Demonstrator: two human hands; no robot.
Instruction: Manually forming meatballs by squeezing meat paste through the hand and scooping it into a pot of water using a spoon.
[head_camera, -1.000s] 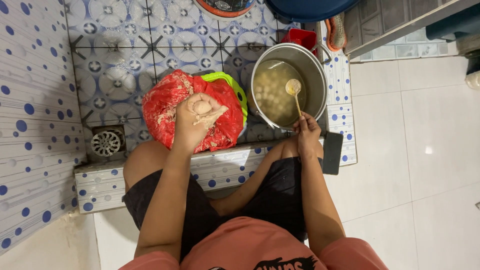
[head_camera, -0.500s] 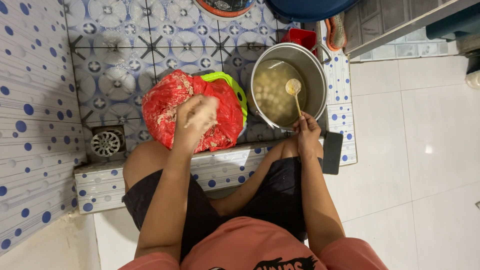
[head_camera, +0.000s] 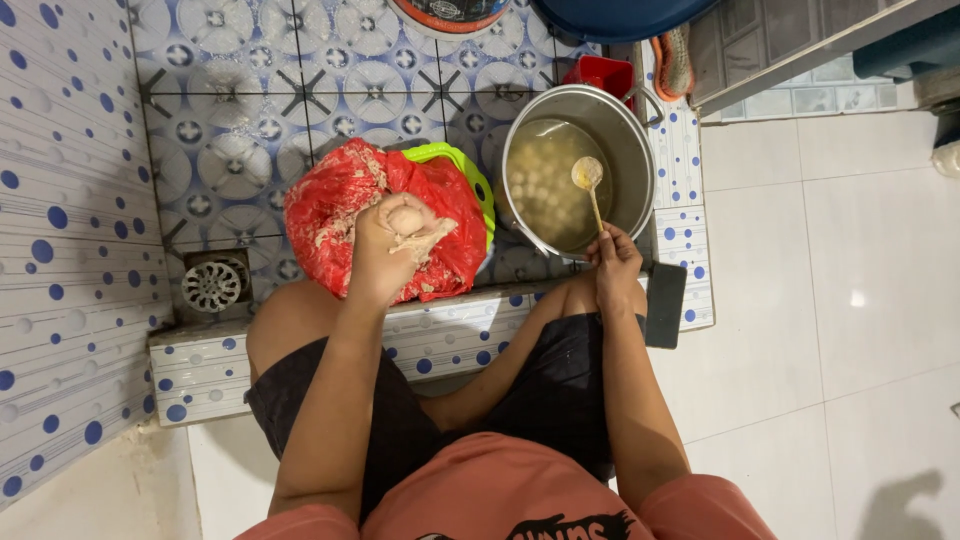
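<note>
Left hand (head_camera: 385, 250): fist squeezed around pale meat paste (head_camera: 420, 232), above the red bag (head_camera: 340, 215).
Right hand (head_camera: 614, 268): closed on a spoon (head_camera: 588, 180), its bowl over the steel pot (head_camera: 625, 135).

The floor tiles (head_camera: 250, 110) are white with blue and grey circle-and-star patterns; the wall (head_camera: 60, 250) and low step (head_camera: 200, 365) are white with blue dots. A red plastic bag (head_camera: 345, 215) — flecked with pale pinkish paste — lines a lime-green basket (head_camera: 470, 175). The left hand (head_camera: 385, 245) is smeared with the same beige paste. The pot (head_camera: 625, 140) is shiny silver, its broth murky olive with pale balls. The spoon (head_camera: 588, 180) is light tan. The shorts (head_camera: 540, 385) are black, the shirt (head_camera: 500, 500) salmon pink — with black print.
</note>
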